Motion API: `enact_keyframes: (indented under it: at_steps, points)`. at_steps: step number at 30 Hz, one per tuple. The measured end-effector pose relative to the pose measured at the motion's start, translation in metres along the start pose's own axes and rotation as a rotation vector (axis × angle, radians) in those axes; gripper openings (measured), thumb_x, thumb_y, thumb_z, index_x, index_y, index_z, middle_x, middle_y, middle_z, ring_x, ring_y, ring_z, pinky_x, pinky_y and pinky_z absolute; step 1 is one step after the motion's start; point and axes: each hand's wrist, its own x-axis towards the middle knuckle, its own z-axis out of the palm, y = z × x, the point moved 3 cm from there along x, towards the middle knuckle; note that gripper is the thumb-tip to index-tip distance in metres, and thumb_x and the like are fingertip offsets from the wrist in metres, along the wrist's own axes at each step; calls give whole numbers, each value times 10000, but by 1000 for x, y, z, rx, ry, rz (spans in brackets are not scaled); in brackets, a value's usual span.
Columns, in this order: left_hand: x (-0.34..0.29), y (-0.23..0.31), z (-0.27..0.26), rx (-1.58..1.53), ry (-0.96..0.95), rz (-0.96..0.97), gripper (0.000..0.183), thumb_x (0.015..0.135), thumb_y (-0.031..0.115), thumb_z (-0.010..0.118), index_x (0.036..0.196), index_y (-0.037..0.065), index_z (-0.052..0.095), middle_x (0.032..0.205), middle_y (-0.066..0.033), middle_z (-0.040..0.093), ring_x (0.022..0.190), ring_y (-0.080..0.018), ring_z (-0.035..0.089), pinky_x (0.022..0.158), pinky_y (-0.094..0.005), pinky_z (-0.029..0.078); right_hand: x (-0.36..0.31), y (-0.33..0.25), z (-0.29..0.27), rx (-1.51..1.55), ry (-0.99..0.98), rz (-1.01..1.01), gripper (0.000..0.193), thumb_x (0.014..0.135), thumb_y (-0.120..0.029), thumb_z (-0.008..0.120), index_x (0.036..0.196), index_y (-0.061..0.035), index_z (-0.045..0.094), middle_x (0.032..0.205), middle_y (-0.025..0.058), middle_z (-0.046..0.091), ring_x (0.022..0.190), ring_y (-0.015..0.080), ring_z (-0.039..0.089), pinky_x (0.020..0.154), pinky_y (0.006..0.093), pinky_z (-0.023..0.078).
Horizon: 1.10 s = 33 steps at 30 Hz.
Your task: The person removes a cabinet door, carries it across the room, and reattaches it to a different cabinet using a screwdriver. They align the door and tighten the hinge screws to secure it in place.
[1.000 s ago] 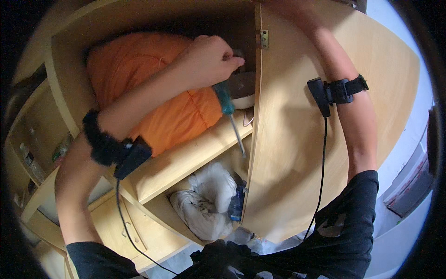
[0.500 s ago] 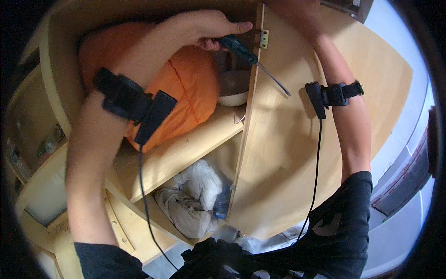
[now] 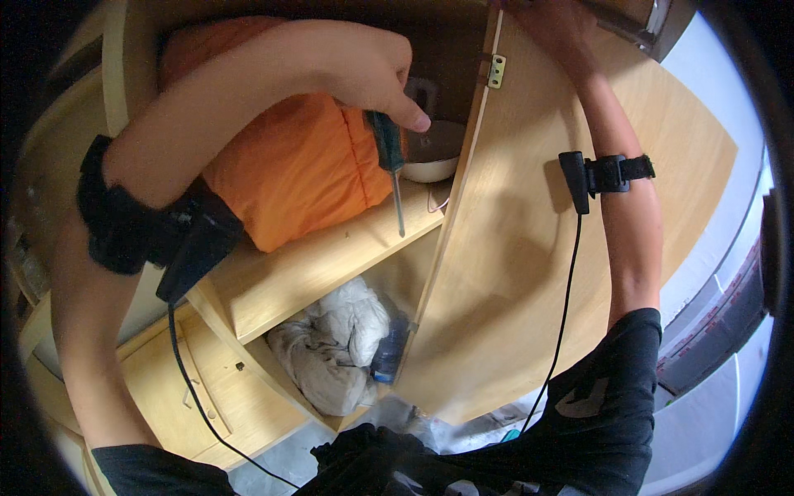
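Note:
My left hand (image 3: 372,78) is closed around a screwdriver (image 3: 387,147) with a dark green handle. Its thin metal shaft points down, in front of the shelf, with the tip touching nothing that I can make out. To the right stands a pale wooden cabinet door (image 3: 529,248), swung out, with a small metal hinge plate (image 3: 496,72) near its upper edge. My right hand (image 3: 550,25) is at the top of this door, in shadow and cut off by the frame, so its fingers are hidden. Behind the left forearm lies an orange padded bundle (image 3: 302,178).
A white bowl (image 3: 430,171) sits beside the orange bundle on the wooden shelf (image 3: 331,266). On the level below are a crumpled grey-white cloth (image 3: 331,343) and a dark blue plastic bottle (image 3: 389,351). Black cables hang from straps on both forearms.
My left hand has turned and swung the screwdriver from slanting toward the door to pointing down, away from it. The left elbow moved outward to the left. The view shifted slightly.

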Motion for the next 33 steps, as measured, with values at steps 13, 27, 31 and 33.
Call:
enact_keyframes:
  at_steps: [13, 27, 31, 33]
  points:
    - [-34, 19, -42, -16, -26, 67, 465, 831, 407, 674, 850, -58, 681, 773, -218, 657, 697, -306, 628, 641, -401, 484, -1, -2, 5, 8, 223, -189, 411, 799, -456, 651, 976, -91, 719, 913, 210, 679, 870, 409, 645, 775, 493, 505]
    - [-27, 20, -38, 0, -34, 86, 438, 837, 373, 662, 839, -65, 673, 751, -229, 646, 699, -329, 625, 627, -432, 475, -2, -2, 5, -61, 185, -122, 386, 735, -428, 712, 935, -99, 721, 888, 185, 686, 862, 381, 653, 749, 476, 519]
    - [-23, 13, -18, 62, 242, 173, 437, 748, 412, 754, 801, -12, 664, 673, -166, 633, 614, -290, 626, 576, -399, 497, -5, -11, -1, -108, 260, -115, 385, 745, -436, 701, 950, -111, 724, 896, 184, 688, 863, 381, 654, 752, 478, 515]
    - [-12, 9, -6, 61, 205, 124, 394, 749, 366, 735, 792, -20, 670, 672, -188, 635, 596, -308, 627, 572, -414, 500, -5, -13, -2, -31, 178, -90, 390, 755, -447, 688, 962, -119, 725, 906, 188, 687, 869, 387, 653, 760, 479, 511]
